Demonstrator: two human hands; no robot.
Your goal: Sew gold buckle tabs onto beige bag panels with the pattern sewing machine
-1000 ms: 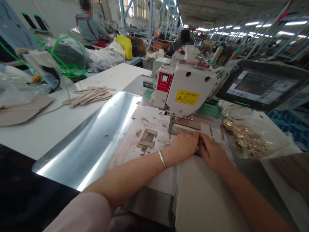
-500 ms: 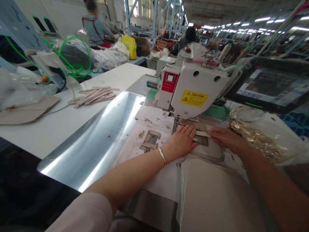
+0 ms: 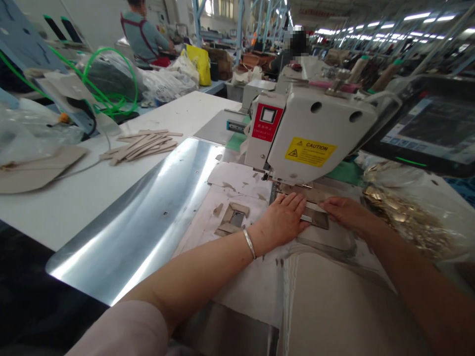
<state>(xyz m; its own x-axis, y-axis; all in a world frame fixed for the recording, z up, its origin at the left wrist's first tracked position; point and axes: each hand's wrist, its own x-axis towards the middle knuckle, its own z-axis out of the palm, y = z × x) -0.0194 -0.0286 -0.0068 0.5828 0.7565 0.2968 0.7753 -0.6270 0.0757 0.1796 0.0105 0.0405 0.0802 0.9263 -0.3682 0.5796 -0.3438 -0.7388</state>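
My left hand (image 3: 282,219) lies flat, fingers stretched forward, on a pale leather piece just in front of the sewing machine head (image 3: 308,133). My right hand (image 3: 347,212) rests flat on the same work to the right, fingers pointing left. Between the two hands sits a narrow strap with a dark metal piece (image 3: 315,215), pressed down under the fingertips below the needle area. A large beige leather panel (image 3: 334,301) spreads toward me under both wrists. A silver bangle circles my left wrist.
A shiny metal plate (image 3: 148,212) covers the table left of the machine. Beige strips (image 3: 143,143) lie stacked further left. A bag of gold fittings (image 3: 404,217) sits at right, below a touchscreen (image 3: 430,126). A cardboard template with cut-outs (image 3: 230,217) lies beside my left hand. Other people work behind.
Both hands slid forward from the near edge of the panel to just under the machine head, spreading apart and flattening on the strap. The view has shifted closer to the machine.
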